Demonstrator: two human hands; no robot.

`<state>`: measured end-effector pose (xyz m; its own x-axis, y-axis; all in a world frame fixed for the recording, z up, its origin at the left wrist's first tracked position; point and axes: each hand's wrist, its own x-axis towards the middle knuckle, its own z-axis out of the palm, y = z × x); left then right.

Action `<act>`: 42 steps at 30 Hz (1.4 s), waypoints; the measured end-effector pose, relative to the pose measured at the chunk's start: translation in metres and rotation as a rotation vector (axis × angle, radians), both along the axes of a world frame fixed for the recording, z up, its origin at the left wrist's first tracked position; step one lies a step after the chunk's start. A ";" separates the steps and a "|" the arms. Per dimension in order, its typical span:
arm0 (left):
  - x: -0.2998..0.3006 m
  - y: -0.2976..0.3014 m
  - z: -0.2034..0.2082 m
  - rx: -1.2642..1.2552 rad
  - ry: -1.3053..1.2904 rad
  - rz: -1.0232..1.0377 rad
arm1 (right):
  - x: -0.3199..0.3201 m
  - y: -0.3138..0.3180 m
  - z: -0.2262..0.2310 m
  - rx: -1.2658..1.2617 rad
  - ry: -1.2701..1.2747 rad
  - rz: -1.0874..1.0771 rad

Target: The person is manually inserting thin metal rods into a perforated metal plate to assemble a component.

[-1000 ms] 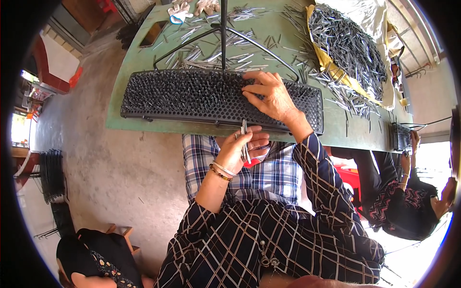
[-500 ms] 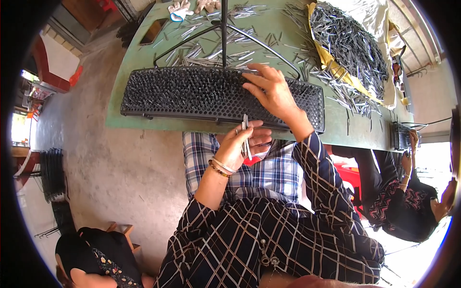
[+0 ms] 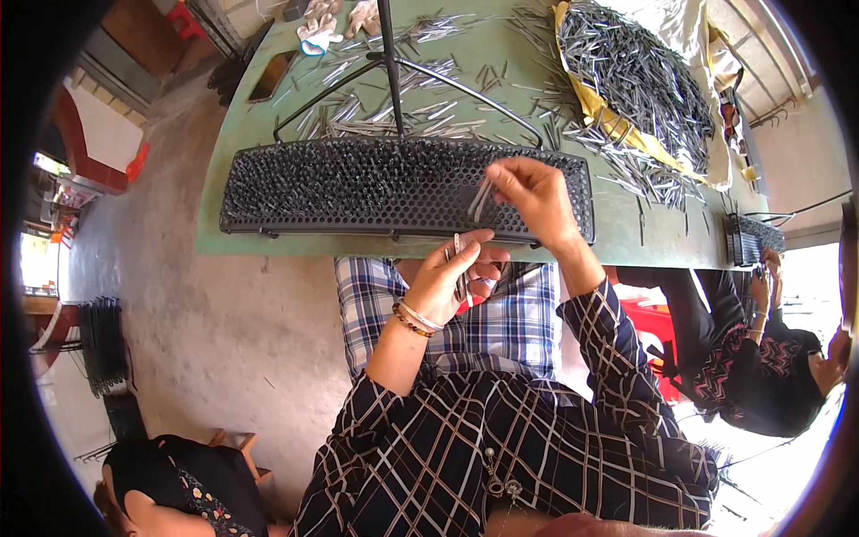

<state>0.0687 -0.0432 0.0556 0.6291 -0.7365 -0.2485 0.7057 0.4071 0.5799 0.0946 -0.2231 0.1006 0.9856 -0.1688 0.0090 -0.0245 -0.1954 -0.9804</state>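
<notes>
A long black rack (image 3: 438, 215) full of round holes lies along the near edge of the table, with a black frame rising behind it. Thin dark metal strips (image 3: 295, 179) stand densely in its left and middle holes, while bare holes show toward the right. Over that right part, my right hand (image 3: 539, 201) pinches a few slim metal strips (image 3: 480, 199) between thumb and fingers, pointing downward. In front of the rack, palm up, my left hand (image 3: 443, 279) has its thumb closed over a small bunch of metal strips (image 3: 462, 267).
Loose strips (image 3: 420, 112) scatter over the green table (image 3: 215, 242) behind the rack. At the back right a yellow-edged sack (image 3: 640, 85) holds a big heap of strips. A phone (image 3: 274, 77) and gloves (image 3: 318, 34) lie back left. Other people sit right and lower left.
My right hand has moved from the rack's holes slightly toward me and to the right, its fingers now pinched with strips showing. My left hand stays nearly in place.
</notes>
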 end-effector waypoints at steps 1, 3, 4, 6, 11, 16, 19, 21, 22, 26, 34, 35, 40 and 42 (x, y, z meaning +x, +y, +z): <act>0.002 -0.002 -0.001 0.001 0.031 0.001 | 0.006 -0.002 0.000 -0.073 -0.075 -0.052; 0.002 -0.006 -0.002 0.005 0.061 0.000 | 0.019 -0.005 -0.010 -0.120 -0.157 -0.075; 0.001 -0.006 -0.002 0.007 0.076 0.002 | 0.025 -0.004 -0.011 -0.171 -0.238 -0.094; -0.001 -0.005 -0.002 0.010 0.090 0.004 | 0.031 -0.004 -0.014 -0.281 -0.267 -0.090; -0.002 -0.002 -0.007 0.039 0.100 0.014 | 0.036 -0.004 -0.016 -0.373 -0.295 -0.075; -0.002 0.000 -0.020 -0.015 0.170 0.023 | 0.038 -0.001 -0.022 -0.370 -0.276 -0.098; 0.000 0.004 -0.021 -0.102 0.173 0.002 | 0.039 -0.002 -0.027 -0.347 -0.305 -0.110; 0.000 0.003 -0.019 -0.106 0.160 -0.012 | 0.039 -0.005 -0.031 -0.319 -0.331 -0.112; -0.001 0.003 -0.020 -0.092 0.150 -0.009 | 0.040 -0.005 -0.031 -0.363 -0.370 -0.103; -0.004 0.003 -0.016 -0.149 0.208 -0.024 | 0.042 -0.004 -0.031 -0.436 -0.449 -0.070; -0.006 0.008 -0.014 -0.001 0.207 -0.024 | 0.042 -0.011 -0.032 -0.510 -0.483 -0.024; -0.006 0.008 -0.015 0.019 0.202 -0.036 | 0.042 -0.010 -0.032 -0.518 -0.484 -0.011; -0.005 0.007 -0.009 0.018 0.198 -0.058 | 0.038 -0.011 -0.033 -0.508 -0.435 -0.072; -0.006 0.009 -0.010 0.034 0.186 -0.059 | 0.036 -0.009 -0.033 -0.531 -0.409 -0.054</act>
